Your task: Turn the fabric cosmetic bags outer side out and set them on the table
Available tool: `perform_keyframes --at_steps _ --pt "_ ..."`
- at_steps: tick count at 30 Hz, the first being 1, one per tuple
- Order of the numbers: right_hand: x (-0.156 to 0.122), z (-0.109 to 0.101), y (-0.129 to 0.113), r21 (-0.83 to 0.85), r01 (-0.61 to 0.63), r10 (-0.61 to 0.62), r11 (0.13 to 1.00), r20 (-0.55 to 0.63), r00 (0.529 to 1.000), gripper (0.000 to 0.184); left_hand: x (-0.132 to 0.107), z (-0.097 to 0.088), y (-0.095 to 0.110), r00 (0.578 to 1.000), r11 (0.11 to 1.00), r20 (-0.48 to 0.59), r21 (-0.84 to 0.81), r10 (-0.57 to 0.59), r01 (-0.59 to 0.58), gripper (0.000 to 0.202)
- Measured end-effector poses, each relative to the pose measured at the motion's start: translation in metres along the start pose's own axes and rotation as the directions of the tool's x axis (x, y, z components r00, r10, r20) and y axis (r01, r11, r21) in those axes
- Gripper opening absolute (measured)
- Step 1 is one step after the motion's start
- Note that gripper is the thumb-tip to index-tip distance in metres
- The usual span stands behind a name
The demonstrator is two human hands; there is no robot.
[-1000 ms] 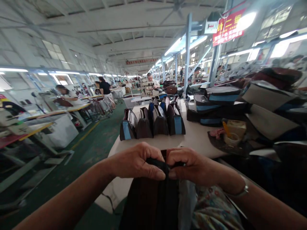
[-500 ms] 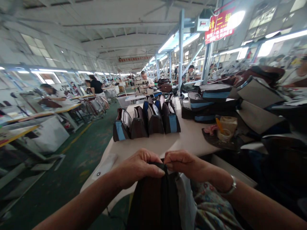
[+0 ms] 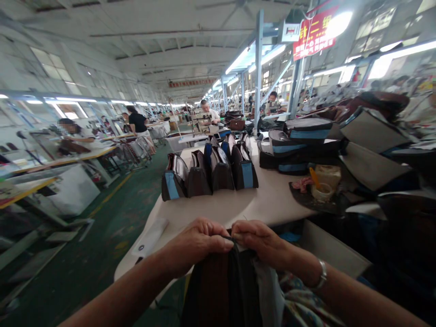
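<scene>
- Both hands sit lower at bottom centre than in the earlier view, and more of the desk [image 3: 265, 209] shows above them.
- The left hand [image 3: 197, 247] and right hand [image 3: 260, 243] each hold a closed grip on the top edge of a dark bag [image 3: 218, 290], pinching from either side with the fingers almost meeting. The fingers hide exactly which edge or seam they hold.
- The bag hangs upright at bottom centre, just past the desk's near edge, with a brown panel between black ones.
- A pale lining strip [image 3: 269, 290] lies along the bag's right side, with floral cloth [image 3: 299, 290] at lower right.
- A silver bracelet [image 3: 322, 274] circles the right wrist.
- A white slip [image 3: 150, 236] lies on the desk's left corner, near the left hand.
- A row of upright black-and-blue pouches [image 3: 209, 175] stands at mid-frame, well beyond the hands.
- Stacked bags [image 3: 303, 145] rise at right, beside a cup [image 3: 322, 191] holding a yellow tool.
</scene>
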State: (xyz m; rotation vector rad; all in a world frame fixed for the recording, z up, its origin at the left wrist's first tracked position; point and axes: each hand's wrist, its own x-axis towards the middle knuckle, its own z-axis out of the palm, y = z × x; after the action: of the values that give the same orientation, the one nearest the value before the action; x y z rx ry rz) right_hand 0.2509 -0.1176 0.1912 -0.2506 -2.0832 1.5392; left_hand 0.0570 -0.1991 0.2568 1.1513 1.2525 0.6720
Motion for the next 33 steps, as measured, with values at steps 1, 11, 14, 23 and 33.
perform_keyframes --at_steps 1,11,14,23,33 --pt "-0.001 0.000 -0.002 0.002 -0.005 0.005 1.000 0.003 1.000 0.044 -0.001 0.001 0.000 1.000 1.000 -0.005 0.000 -0.008 0.008 0.027" --pt "-0.002 0.003 -0.006 0.245 -0.146 0.134 0.958 0.065 0.989 0.049 -0.002 0.003 -0.006 0.994 0.998 -0.091 0.010 -0.061 0.062 0.021" --pt "-0.002 0.002 0.000 0.339 -0.162 0.131 0.927 0.112 0.985 0.042 -0.003 0.002 -0.009 0.992 0.997 -0.105 -0.012 -0.075 0.074 0.021" --pt "0.001 0.011 -0.002 0.296 -0.233 0.233 0.927 0.034 0.972 0.019 -0.001 -0.004 -0.005 0.995 0.976 -0.086 0.208 -0.053 0.070 0.033" --pt "-0.002 0.031 -0.003 -0.216 -0.086 0.009 0.972 -0.333 0.943 0.007 -0.004 0.007 -0.005 0.978 0.827 -0.151 0.561 0.146 -0.037 0.018"
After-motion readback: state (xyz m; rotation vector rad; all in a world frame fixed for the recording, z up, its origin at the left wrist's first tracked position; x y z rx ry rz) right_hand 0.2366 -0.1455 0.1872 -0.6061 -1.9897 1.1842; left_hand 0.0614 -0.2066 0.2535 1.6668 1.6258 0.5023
